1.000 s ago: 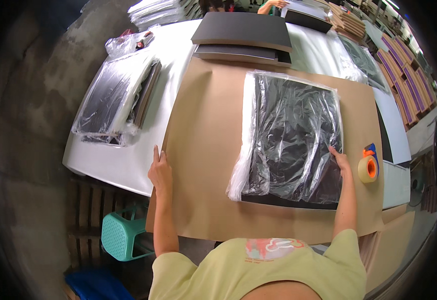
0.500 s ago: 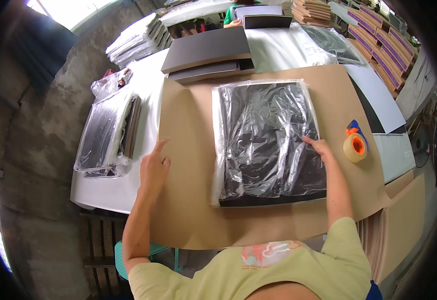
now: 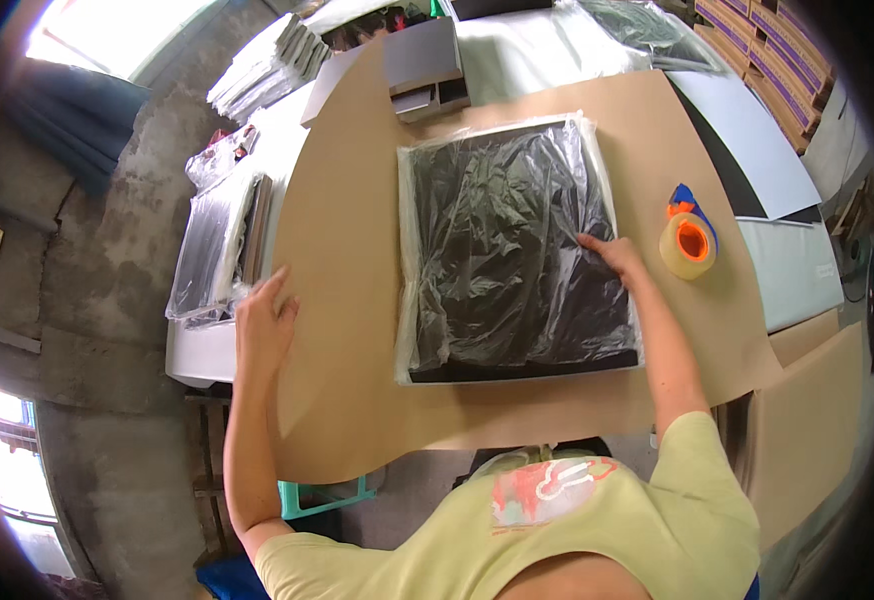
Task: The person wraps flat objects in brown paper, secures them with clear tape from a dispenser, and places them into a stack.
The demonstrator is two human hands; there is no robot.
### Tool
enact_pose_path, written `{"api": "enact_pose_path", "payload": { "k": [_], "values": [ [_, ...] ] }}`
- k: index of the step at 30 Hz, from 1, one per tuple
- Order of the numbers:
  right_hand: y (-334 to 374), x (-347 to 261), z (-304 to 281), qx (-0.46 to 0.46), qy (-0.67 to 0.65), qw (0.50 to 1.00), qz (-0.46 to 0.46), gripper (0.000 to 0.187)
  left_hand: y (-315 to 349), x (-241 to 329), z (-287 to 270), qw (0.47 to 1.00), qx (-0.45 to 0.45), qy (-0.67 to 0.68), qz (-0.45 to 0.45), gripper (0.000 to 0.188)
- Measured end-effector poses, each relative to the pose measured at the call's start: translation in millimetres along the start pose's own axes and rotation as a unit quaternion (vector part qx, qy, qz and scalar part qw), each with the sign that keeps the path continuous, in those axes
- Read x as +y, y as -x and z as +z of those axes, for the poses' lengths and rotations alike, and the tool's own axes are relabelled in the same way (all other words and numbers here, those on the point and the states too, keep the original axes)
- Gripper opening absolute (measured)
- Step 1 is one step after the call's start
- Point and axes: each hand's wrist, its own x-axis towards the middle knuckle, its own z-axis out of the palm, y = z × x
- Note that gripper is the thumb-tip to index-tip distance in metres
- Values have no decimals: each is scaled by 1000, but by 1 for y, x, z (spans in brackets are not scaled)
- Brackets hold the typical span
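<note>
A flat black package (image 3: 517,270) in clear, wrinkled plastic lies on a large sheet of brown cardboard (image 3: 342,330). My left hand (image 3: 265,325) is closed on the sheet's left edge, with the thumb on the upper face and some fingers hidden. The sheet bends upward on that side, its far-left corner raised in front of grey boxes. At the package's right edge my right hand (image 3: 617,260) is closed, its thumb over the plastic and its other fingers mostly out of sight. Right of that hand, a tape roll in an orange-and-blue dispenser (image 3: 692,240) sits on the sheet.
Plastic-wrapped panels (image 3: 212,250) lie at the table's left side. Dark grey boxes (image 3: 425,60) stand beyond the sheet. White wrapped stacks (image 3: 267,65) are at the far left, cardboard bundles (image 3: 767,60) at the far right. Brown boards (image 3: 807,430) lean at the near right.
The sheet's left side has lifted and curved up, its far corner now in front of the grey boxes. My left hand has moved left with that edge. The view has shifted; my right hand stays on the package.
</note>
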Motion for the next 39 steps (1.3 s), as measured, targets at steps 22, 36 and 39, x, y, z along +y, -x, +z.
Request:
{"api": "enact_pose_path", "payload": {
  "k": [22, 36, 39],
  "values": [
    [-9, -4, -27, -29, 83, 996, 10, 89, 20, 285, 267, 974, -162, 157, 27, 73],
    [-11, 1, -28, -29, 128, 991, -18, 99, 30, 291, 292, 963, -222, 148, 33, 78],
    [-7, -1, -29, -21, 121, 992, -13, 103, 33, 292, 298, 963, -225, 145, 34, 76]
  ]
}}
